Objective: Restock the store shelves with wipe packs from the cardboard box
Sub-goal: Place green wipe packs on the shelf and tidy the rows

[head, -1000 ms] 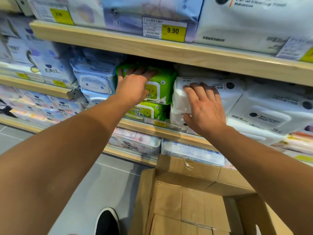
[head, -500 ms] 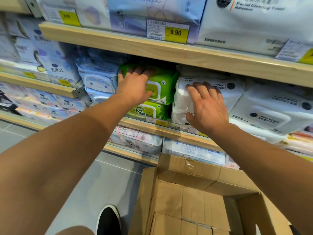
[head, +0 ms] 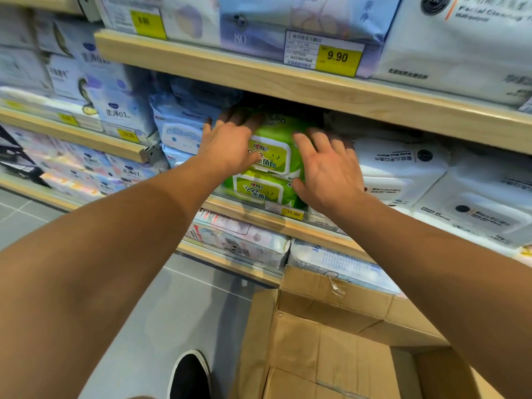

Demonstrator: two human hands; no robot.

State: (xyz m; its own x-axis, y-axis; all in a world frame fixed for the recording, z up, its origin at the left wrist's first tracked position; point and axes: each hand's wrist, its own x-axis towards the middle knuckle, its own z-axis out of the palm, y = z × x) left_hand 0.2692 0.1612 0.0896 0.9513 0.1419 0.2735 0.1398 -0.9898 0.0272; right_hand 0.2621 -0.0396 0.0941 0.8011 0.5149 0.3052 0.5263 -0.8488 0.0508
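At twelve o'clock on the shelf (head: 288,82), both flat, spread hands, left hand (head: 230,145) and right hand (head: 328,168), press the green pack (head: 273,156) home, gripping nothing; the box (head: 331,341) looks nearly emptied.

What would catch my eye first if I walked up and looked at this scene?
Probably the bright green wipe packs, stacked two high on the middle shelf among pale blue and white packs, with both hands on them: the left hand on their left side, the right hand on their right. Next, the yellow 9.90 price tag on the shelf edge above, and the open cardboard box on the floor below.
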